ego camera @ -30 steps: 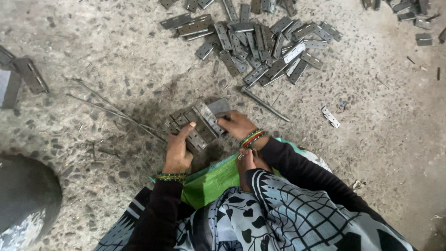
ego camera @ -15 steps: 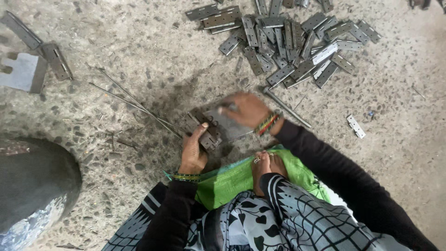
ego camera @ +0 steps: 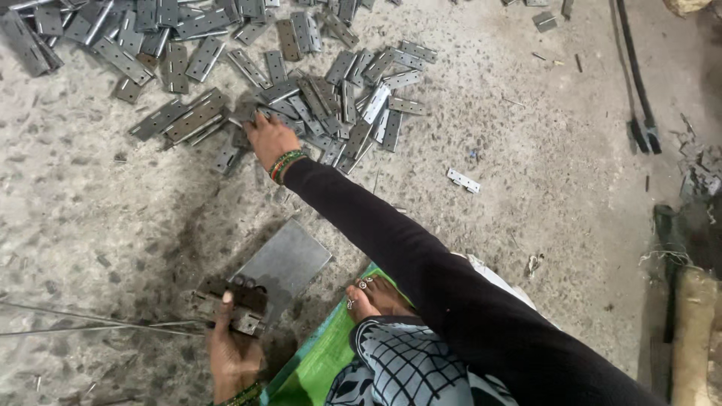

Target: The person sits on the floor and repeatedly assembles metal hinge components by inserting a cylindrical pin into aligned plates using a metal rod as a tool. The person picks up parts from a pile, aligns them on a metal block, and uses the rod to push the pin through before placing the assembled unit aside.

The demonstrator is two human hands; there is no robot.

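A large heap of grey metal hinges spreads over the concrete floor at the top. My right hand, with bangles at the wrist, is stretched far out onto the heap's near edge. Its fingers rest on a hinge, and I cannot see whether they have closed on it. My left hand is low in the view, thumb pressed on a dark assembled hinge. That hinge lies at the near end of a flat steel plate.
Thin metal rods lie on the floor left of my left hand. My bare foot rests on a green sack. One loose hinge leaf lies to the right; a black cable runs along the far right.
My right hand has left the hinge at the plate and reached forward onto the heap. My left hand stays on the hinge. The camera has tilted up towards the pile.
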